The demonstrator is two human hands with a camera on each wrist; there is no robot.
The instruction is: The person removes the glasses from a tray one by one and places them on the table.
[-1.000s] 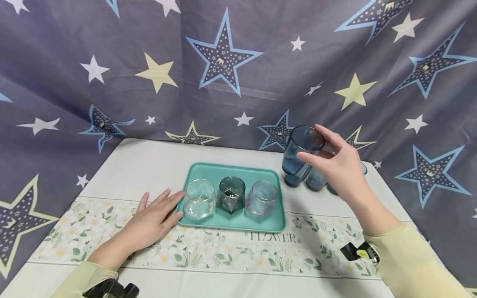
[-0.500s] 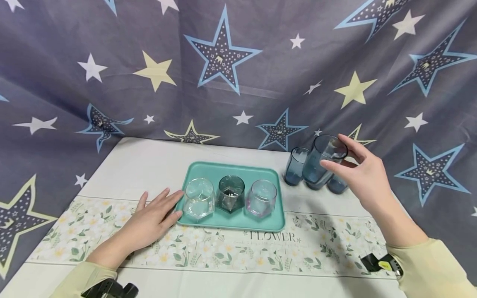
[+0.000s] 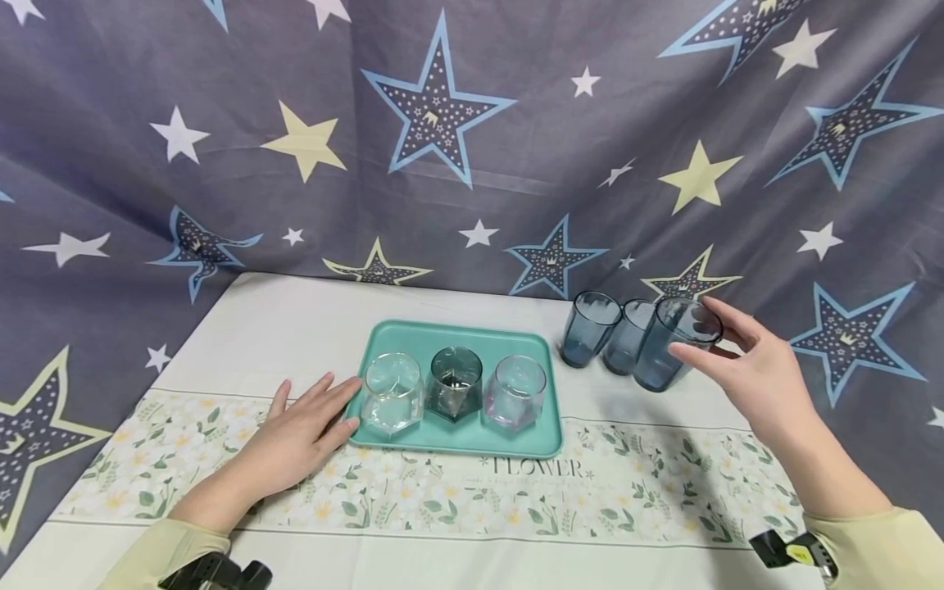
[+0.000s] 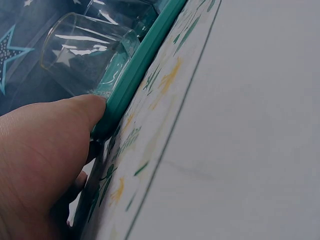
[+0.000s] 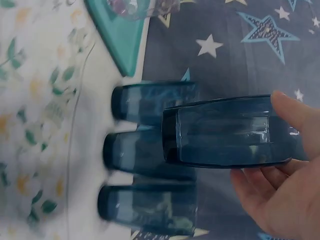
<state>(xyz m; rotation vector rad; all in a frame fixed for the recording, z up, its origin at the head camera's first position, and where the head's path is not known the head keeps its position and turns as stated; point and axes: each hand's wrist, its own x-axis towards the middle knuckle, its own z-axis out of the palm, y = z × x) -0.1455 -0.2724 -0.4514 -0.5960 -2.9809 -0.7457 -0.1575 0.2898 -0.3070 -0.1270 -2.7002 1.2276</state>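
My right hand (image 3: 770, 381) grips a tall blue drinking glass (image 3: 661, 354) near its rim, thumb on the near side. In the right wrist view the held glass (image 5: 225, 132) stands off from a row of three similar blue glasses (image 5: 150, 155). The head view shows two of these, the left glass (image 3: 588, 329) and the middle glass (image 3: 627, 338); the held one hides the third. My left hand (image 3: 302, 434) lies with fingers extended at the left edge of a teal tray (image 3: 457, 328). Its thumb (image 4: 87, 107) touches the tray's rim in the left wrist view.
On the tray stand three short faceted glasses: a clear one (image 3: 393, 393), a smoky grey one (image 3: 456, 383) and a pinkish one (image 3: 515, 393). A floral-banded white cloth (image 3: 442, 508) covers the table. Behind it hangs a grey star-patterned curtain (image 3: 243, 164).
My right hand has carried the blue glass rightward and lower, from in front of the row's left end to its right end. My left hand has stayed at the tray.
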